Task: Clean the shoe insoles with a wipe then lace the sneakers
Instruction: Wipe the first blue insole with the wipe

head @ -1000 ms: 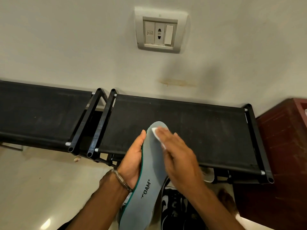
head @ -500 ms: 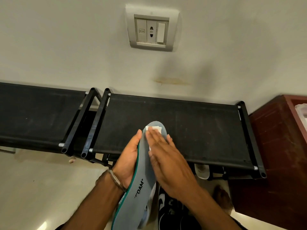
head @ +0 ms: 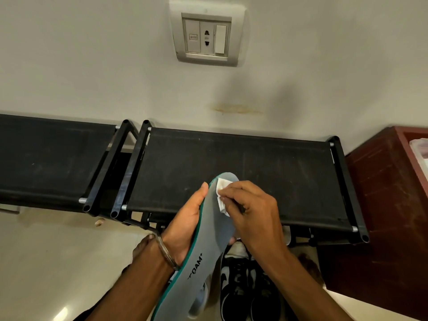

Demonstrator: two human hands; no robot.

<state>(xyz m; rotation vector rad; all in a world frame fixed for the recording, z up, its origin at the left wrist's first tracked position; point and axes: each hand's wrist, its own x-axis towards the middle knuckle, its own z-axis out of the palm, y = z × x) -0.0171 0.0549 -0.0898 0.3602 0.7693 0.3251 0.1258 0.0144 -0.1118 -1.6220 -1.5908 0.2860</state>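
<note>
While the head camera looks down past both forearms, the left hand (head: 185, 225) cradles a long grey foam insole with a teal edge (head: 208, 246) from beneath, thumb laid along its left rim and the other fingers hidden behind it, save for a fingertip showing at the right edge. The insole's toe end points up and away, over the black fabric shelf of a shoe rack (head: 231, 167); its heel end runs out of the bottom of the picture, and the printed lettering near the heel is only partly readable. The right hand (head: 252, 212) has its fingers curled around a small folded white wipe (head: 221, 195), pressing it against the insole's toe area; most of the wipe is covered by the fingers. A thin metal bangle (head: 165, 252) circles the left wrist. Below the hands, a pair of black-and-white sneakers (head: 245, 286) stands on the pale floor (head: 46, 262), largely masked by the insole and the right forearm, so their laces cannot be judged. A second black rack shelf (head: 46, 156) is cut off at the left. A dark red wooden cabinet (head: 382, 216) is cropped at the right, with something pale and indistinct on top. A white wall socket plate (head: 207, 34) sits above.
</note>
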